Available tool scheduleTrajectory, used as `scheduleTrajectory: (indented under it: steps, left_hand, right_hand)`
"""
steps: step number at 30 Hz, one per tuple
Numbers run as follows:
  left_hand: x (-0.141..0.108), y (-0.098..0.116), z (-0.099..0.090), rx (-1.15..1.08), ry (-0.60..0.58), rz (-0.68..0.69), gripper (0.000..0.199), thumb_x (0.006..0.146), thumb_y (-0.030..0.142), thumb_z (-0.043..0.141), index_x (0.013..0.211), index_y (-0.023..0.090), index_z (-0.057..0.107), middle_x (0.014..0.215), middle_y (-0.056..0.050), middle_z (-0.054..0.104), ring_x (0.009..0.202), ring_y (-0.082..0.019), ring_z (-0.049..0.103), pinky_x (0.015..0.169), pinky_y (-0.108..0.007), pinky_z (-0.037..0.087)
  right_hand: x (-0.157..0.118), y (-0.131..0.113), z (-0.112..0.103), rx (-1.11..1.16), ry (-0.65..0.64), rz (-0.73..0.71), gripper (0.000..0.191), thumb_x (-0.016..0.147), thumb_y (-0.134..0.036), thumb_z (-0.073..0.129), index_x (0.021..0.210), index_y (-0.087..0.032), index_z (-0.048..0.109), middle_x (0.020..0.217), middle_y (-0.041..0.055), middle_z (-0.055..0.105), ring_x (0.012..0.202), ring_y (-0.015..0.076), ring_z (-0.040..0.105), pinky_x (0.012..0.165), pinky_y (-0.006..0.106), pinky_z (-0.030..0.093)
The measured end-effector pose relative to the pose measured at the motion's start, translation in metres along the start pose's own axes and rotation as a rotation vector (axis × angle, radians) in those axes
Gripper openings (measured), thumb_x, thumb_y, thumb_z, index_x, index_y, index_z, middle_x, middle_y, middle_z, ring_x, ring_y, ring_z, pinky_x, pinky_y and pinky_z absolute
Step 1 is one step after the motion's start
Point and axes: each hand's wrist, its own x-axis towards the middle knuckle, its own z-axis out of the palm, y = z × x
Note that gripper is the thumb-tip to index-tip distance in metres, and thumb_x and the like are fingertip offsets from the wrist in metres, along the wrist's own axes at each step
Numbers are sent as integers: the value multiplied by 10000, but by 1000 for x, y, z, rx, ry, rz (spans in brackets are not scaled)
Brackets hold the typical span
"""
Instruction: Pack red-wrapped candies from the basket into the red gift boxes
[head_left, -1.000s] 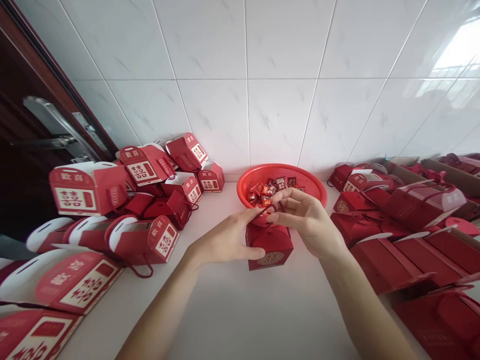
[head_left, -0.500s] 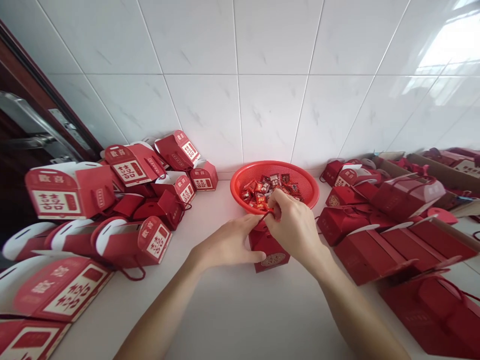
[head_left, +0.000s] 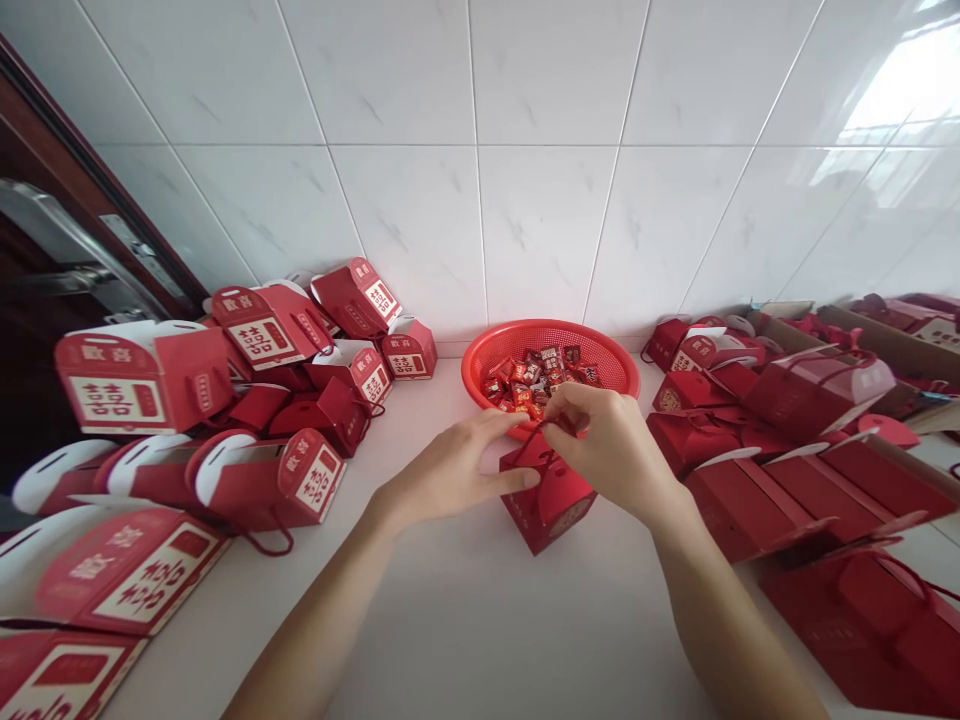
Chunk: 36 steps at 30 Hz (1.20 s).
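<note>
A small red gift box [head_left: 546, 505] stands on the white counter in front of me, turned at an angle, its top folded shut. My right hand [head_left: 607, 430] is closed over the box, fingertips pinching its dark red cord handle [head_left: 541, 436]. My left hand [head_left: 461, 465] is at the box's left side with thumb and index finger apart. Its thumb reaches across the box's upper side; whether it presses there I cannot tell. Just behind the box sits a red plastic basket [head_left: 474, 365] with wrapped candies [head_left: 551, 370] in it.
Open red boxes with white labels [head_left: 266, 325] are piled along the left. More red boxes, many folded shut with cords [head_left: 821, 390], crowd the right side, with brown cartons [head_left: 885, 345] behind. A tiled wall [head_left: 405, 200] rises at the back; a door handle [head_left: 67, 280] is far left.
The gift box has turned, so a corner now faces me and its round emblem has swung right. My right hand has shifted slightly right and down, the cord still in its fingers.
</note>
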Motion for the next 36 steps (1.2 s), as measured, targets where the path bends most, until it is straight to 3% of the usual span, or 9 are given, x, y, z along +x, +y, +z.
scheduleTrajectory:
  steps: [2,5,7,12,16,22,31,34,36]
  left_hand:
    - [0,-1,-4,-4,64,-5,377,915,540,580,1109,236,689,1144,-37,709,1061,-229,640,912,-305,492]
    - [-1,-2,-10,-2,83,-95,482,982,556,424,755,184,629,708,-9,645,680,-161,605,629,-261,464]
    - [-3,-2,-12,-16,63,-150,471,1001,539,369,771,187,583,571,32,528,522,-122,504,521,-243,395]
    - [-8,2,-7,-60,-242,-50,312,977,379,470,1225,232,590,766,17,661,665,-139,616,658,-251,476]
    - [-12,8,-2,-43,-358,17,353,929,336,572,1264,232,612,938,-26,725,844,-182,662,787,-289,502]
    - [-12,14,-1,-89,-205,58,382,949,272,555,1330,236,557,949,-11,707,887,-164,662,829,-295,523]
    - [-5,15,11,-88,-20,167,125,944,272,585,954,214,696,969,-16,712,898,-160,650,826,-280,514]
    - [-4,14,11,-72,-27,124,305,956,343,565,696,193,623,840,-15,654,771,-148,609,721,-277,496]
    - [-4,15,12,-75,-44,108,364,958,387,563,652,190,577,788,-6,620,726,-139,579,683,-272,477]
  right_hand:
    - [-1,0,-3,15,6,3,116,764,-122,567,697,-217,572,639,-10,638,643,168,577,615,273,376]
    - [-2,1,-7,28,16,6,111,766,-126,584,698,-212,599,657,-12,656,640,161,590,609,269,386]
    - [-2,3,-10,48,10,-9,116,767,-121,585,698,-206,623,660,-11,661,630,154,592,600,264,392]
    - [0,16,-19,163,-82,-12,107,756,-156,619,662,-188,657,621,-3,657,594,146,592,562,253,412]
    - [0,21,-30,263,-149,24,120,717,-186,661,598,-171,659,597,16,663,560,145,586,527,251,425]
    - [-2,24,-45,345,-86,70,175,706,-266,699,571,-168,649,507,0,607,468,116,520,460,237,381]
    - [-4,24,-52,293,-26,25,169,743,-275,672,627,-167,613,575,-9,582,550,118,520,524,242,387]
    - [-4,22,-52,315,4,17,188,741,-247,658,601,-175,555,568,-27,533,554,105,485,530,233,384]
    - [-4,21,-51,358,-14,25,199,742,-253,657,603,-180,536,571,-29,525,559,108,490,526,231,382]
